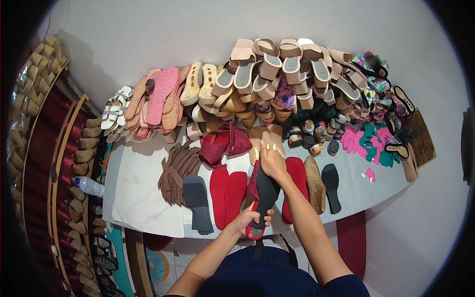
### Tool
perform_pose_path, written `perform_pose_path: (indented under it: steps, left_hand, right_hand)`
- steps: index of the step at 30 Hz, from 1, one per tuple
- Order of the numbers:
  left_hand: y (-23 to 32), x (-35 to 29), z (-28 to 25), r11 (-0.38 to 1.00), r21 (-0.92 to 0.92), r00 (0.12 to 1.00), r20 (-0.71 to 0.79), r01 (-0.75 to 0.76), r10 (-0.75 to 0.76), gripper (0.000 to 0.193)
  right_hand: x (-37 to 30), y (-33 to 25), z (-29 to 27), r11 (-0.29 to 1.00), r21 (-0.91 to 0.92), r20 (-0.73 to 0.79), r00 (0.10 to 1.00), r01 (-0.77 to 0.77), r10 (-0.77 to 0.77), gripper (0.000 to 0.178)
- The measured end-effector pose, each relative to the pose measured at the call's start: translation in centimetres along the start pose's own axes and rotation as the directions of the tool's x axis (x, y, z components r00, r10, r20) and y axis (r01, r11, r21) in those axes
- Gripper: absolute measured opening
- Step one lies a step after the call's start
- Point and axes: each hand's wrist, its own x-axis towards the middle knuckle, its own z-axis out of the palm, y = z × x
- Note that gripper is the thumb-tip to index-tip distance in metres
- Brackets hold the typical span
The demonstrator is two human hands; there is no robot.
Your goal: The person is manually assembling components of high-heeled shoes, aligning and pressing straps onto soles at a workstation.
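Note:
Between my hands is a shoe piece with a dark sole [268, 192] and red edging, tilted with one end toward me. My left hand [245, 221] is closed around its near end, fingers wrapped over the sole. Farther up, my right hand [272, 161] grips its far end. Red insoles [236, 193] lie to the left of it, beside a dark grey sole [197, 204]. On the right are more red insoles [295, 179], a wooden shoe last [313, 184] and a black sole [331, 188].
Beige heeled sandals [267, 67] are heaped along the back of the table [143, 198]. Brown strips [175, 173] and dark red uppers [215, 148] lie at left centre. Pink scraps [352, 141] are on the right. A plastic bottle [91, 187] and shelves of lasts [81, 168] stand left.

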Motion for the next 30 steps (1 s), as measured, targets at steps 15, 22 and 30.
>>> perform_pose_path:
  steps: [15,22,30]
  left_hand:
    - [0.0,0.0,1.1,0.942,0.336,0.991,-0.133,0.027,0.02,0.066]
    - [0.3,-1.1,0.5,0.873,0.483,0.987,-0.16,0.065,0.015,0.061]
    - [1.9,0.6,-1.0,0.655,0.75,0.931,-0.296,0.089,0.213,0.032]
  right_hand:
    - [0.7,2.7,0.7,0.983,-0.168,0.015,0.997,-0.074,0.078,0.065]
    - [0.4,2.4,0.4,0.983,-0.166,-0.051,0.996,-0.074,0.067,0.064]
    - [-0.8,-0.2,-0.6,0.97,-0.227,-0.068,0.995,-0.086,0.073,0.063]
